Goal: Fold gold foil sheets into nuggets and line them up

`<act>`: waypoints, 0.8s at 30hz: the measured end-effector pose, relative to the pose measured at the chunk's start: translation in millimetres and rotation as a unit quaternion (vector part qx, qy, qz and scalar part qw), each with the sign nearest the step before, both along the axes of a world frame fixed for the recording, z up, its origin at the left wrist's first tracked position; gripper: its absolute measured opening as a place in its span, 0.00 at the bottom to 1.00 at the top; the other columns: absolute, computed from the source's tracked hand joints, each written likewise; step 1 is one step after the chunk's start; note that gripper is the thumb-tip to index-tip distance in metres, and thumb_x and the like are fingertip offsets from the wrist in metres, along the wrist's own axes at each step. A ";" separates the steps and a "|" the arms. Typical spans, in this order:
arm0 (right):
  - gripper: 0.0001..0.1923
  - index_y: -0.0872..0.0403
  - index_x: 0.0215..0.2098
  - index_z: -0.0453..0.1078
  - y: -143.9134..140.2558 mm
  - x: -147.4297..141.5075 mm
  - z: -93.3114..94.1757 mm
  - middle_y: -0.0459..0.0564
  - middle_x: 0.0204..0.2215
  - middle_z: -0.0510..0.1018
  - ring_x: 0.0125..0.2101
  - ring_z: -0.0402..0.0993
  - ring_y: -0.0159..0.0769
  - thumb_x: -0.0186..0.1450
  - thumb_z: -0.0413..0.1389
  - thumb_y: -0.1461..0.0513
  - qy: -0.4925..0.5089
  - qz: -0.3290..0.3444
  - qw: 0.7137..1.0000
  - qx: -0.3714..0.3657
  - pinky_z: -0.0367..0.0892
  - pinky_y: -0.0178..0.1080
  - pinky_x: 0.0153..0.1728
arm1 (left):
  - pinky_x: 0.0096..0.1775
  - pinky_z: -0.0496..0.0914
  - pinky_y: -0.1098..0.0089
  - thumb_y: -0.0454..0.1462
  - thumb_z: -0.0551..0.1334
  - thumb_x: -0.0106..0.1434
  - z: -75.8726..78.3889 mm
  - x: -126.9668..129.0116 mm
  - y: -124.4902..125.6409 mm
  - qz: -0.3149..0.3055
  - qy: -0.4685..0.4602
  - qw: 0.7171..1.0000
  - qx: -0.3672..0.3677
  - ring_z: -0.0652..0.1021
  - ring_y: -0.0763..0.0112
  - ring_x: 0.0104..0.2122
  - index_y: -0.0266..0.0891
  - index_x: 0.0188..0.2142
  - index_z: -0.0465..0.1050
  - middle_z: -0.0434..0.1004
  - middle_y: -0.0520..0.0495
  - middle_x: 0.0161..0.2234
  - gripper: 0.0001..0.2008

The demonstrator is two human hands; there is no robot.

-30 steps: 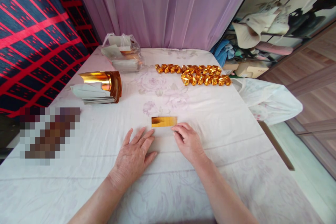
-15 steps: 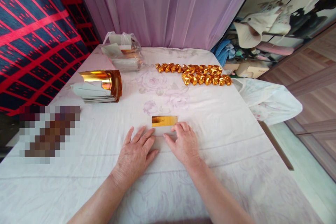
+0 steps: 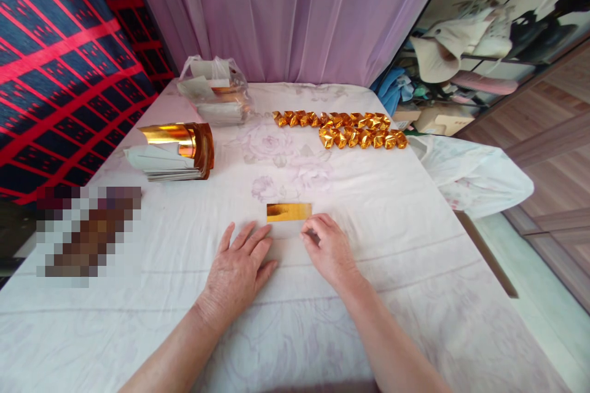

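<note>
A small sheet of gold foil paper (image 3: 289, 212) lies flat on the cloth in front of me, with a shiny gold band along its far side and a pale part nearer to me. My left hand (image 3: 237, 267) rests palm down with fingers spread, its fingertips at the sheet's left edge. At the right edge, my right hand (image 3: 329, 252) is curled, thumb and index finger pinched together at the paper. The pale part's outline blends with the cloth and is hard to make out.
Folded gold foil pieces (image 3: 364, 138) form two rows at the back right. A stack of foil paper (image 3: 177, 156) stands at the left, with a clear plastic bag (image 3: 216, 95) of more sheets behind. A white plastic bag (image 3: 479, 175) hangs beyond the table's right edge.
My right thumb has moved right, away from the middle of the sheet, and now meets the index finger. My left hand and the paper have hardly moved.
</note>
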State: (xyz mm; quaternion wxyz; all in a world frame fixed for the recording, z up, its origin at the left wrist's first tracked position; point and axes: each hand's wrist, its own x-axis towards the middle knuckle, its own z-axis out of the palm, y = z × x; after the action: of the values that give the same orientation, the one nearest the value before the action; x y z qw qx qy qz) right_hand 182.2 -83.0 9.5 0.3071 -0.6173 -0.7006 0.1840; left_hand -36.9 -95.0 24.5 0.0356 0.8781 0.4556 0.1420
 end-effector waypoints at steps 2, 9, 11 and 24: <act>0.08 0.50 0.30 0.68 1.1 3.6 -0.9 0.47 0.33 0.74 0.34 0.72 0.36 0.58 0.53 0.70 0.026 0.009 1.000 -0.003 0.68 0.37 0.36 | 0.61 0.56 0.43 0.43 0.56 0.68 -0.5 -0.2 0.0 0.001 0.001 1.000 -0.002 0.70 0.51 0.59 0.43 0.47 0.74 0.73 0.47 0.58 0.13; 0.11 0.50 0.29 0.70 3.9 13.4 -3.0 0.47 0.33 0.76 0.33 0.74 0.35 0.57 0.50 0.71 0.070 0.032 0.997 -0.014 0.69 0.37 0.35 | 0.61 0.57 0.45 0.43 0.57 0.68 -3.4 -0.9 0.1 0.004 -0.003 1.000 0.003 0.70 0.52 0.59 0.43 0.47 0.73 0.73 0.46 0.58 0.13; 0.12 0.50 0.29 0.70 4.2 15.1 -2.6 0.47 0.34 0.76 0.35 0.75 0.35 0.57 0.50 0.72 0.072 0.039 0.997 -0.015 0.70 0.37 0.37 | 0.61 0.57 0.45 0.43 0.56 0.68 -4.2 -1.0 0.1 0.004 -0.005 1.000 0.003 0.70 0.52 0.59 0.43 0.47 0.73 0.73 0.46 0.58 0.13; 0.19 0.50 0.30 0.73 1.1 24.3 -3.0 0.50 0.42 0.76 0.42 0.75 0.37 0.53 0.47 0.75 0.035 0.064 0.997 0.000 0.71 0.42 0.43 | 0.61 0.58 0.45 0.42 0.57 0.67 -6.1 -1.0 0.2 0.007 -0.014 1.000 -0.001 0.70 0.52 0.59 0.42 0.47 0.73 0.74 0.45 0.57 0.12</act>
State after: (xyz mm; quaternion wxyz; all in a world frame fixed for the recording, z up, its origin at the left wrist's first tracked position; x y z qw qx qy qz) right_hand 206.5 -81.8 6.6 0.3191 -0.5645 -0.7273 0.2249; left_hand -37.9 -94.8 18.5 0.0418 0.8728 0.4612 0.1541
